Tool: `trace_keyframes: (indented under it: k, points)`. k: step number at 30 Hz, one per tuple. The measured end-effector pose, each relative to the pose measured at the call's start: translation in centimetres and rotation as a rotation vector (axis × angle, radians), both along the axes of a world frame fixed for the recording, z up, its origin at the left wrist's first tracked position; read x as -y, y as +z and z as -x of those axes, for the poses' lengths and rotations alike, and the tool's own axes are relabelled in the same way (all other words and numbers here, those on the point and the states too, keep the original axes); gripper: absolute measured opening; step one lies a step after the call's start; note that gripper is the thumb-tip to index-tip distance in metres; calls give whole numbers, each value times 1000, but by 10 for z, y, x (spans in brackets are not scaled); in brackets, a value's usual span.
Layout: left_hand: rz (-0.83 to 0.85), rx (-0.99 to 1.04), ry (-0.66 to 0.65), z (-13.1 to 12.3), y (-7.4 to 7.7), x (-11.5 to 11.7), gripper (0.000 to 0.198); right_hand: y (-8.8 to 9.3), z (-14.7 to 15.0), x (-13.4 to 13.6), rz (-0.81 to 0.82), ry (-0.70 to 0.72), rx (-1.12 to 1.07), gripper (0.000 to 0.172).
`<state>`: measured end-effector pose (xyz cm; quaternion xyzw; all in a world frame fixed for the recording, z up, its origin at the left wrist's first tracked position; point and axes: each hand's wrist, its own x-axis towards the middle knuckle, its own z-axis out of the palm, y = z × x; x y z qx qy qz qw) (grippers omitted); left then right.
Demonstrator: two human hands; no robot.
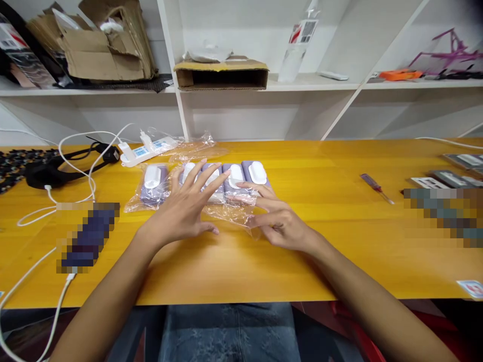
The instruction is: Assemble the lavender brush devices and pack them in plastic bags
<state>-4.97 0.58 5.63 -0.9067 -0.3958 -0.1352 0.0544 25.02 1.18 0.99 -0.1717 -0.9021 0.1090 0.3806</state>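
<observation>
Handling the clear film (232, 213), its loose edge turned nearest at mid-frame, is best done with light fingertips, so that nothing is torn or dragged. The left hand (192, 201) is held open, fingers spread above the row; the right hand (281, 218) is half curled beside the film, and whether any is pinched cannot be told. Four purple blocks (236, 175) with white tops are lined up at centre and should be kept flush; a lone purple block (153, 178) is set left of them. On the yellow tabletop (320, 176) a screwdriver (377, 188) is laid at right, and a power strip (149, 152) is placed at centre left. Across the top, white shelves (349, 86) are stocked with cardboard boxes (109, 55) and a bottle (292, 58).
</observation>
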Motion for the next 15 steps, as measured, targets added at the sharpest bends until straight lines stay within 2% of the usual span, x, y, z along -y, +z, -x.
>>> trace_keyframes:
  k: [10, 15]
  points:
    - [154, -16, -54, -6, 0, 6, 149, -3, 10, 8, -61, 30, 23, 35]
    - [174, -21, -63, -8, 1, 13, 143, -7, 10, 14, -109, 23, 115, 33]
